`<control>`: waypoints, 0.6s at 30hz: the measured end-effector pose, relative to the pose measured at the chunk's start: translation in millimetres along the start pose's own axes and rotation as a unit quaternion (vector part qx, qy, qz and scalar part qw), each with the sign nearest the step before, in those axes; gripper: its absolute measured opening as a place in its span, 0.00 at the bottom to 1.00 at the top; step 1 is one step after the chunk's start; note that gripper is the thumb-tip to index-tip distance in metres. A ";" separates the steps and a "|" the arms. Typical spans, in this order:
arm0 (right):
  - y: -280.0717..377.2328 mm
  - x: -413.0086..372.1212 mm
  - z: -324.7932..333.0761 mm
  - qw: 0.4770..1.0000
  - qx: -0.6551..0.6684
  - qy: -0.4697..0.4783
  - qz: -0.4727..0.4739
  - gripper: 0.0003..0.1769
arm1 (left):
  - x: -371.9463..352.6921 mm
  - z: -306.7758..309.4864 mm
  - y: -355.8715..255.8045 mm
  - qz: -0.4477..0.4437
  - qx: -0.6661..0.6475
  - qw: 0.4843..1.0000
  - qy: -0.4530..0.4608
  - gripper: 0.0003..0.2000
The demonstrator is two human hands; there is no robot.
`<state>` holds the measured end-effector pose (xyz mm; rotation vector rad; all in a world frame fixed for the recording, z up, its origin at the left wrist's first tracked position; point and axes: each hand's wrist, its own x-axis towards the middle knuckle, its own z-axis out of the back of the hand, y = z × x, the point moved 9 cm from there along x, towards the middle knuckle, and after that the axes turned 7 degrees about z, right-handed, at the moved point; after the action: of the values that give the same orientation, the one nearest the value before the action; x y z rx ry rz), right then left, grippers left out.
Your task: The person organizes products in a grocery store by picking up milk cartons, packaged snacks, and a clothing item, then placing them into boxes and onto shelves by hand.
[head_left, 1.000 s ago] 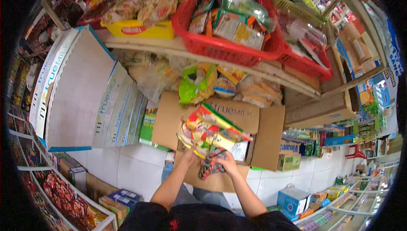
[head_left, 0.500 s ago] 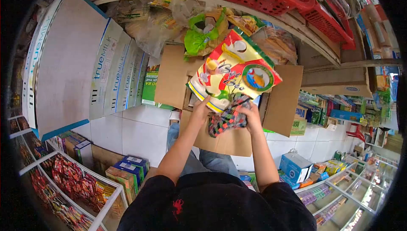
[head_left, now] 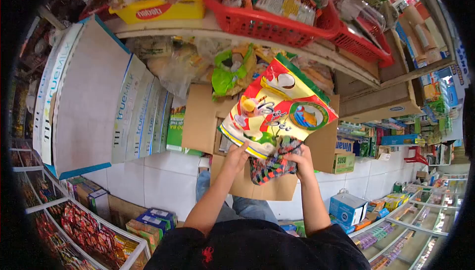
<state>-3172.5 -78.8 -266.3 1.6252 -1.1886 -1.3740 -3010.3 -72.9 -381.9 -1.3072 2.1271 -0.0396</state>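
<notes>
We've just turned the bag (head_left: 277,111) face-on to us — it's over the open carton (head_left: 198,124), near the front edge of the shelf (head_left: 193,29), left hand (head_left: 236,158) pinching its bottom edge, right hand (head_left: 303,163) gripping the checked cloth (head_left: 271,170) against it — so its printed front is accessible.

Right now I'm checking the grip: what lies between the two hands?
In the head view, the checked cloth and the lower edge of the bag lie between the left hand and right hand.
</notes>
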 end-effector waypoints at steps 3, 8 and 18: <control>43.0 -13.9 -13.1 0.999 0.018 0.023 0.025 0.20 | -22.9 -46.5 -24.6 -0.039 0.000 0.999 0.029 0.18; 133.4 -22.9 -28.7 0.997 0.035 0.002 0.068 0.22 | -29.8 -113.5 -67.4 -0.052 0.060 0.994 0.076 0.19; 270.6 36.3 -72.6 0.970 0.201 0.057 0.120 0.18 | -63.9 -76.0 -120.9 -0.059 0.052 0.996 0.048 0.28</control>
<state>-3157.1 -209.6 -16.3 1.7325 -1.6103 -0.9146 -2934.9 -104.3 -248.4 -1.3923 2.0949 -0.2647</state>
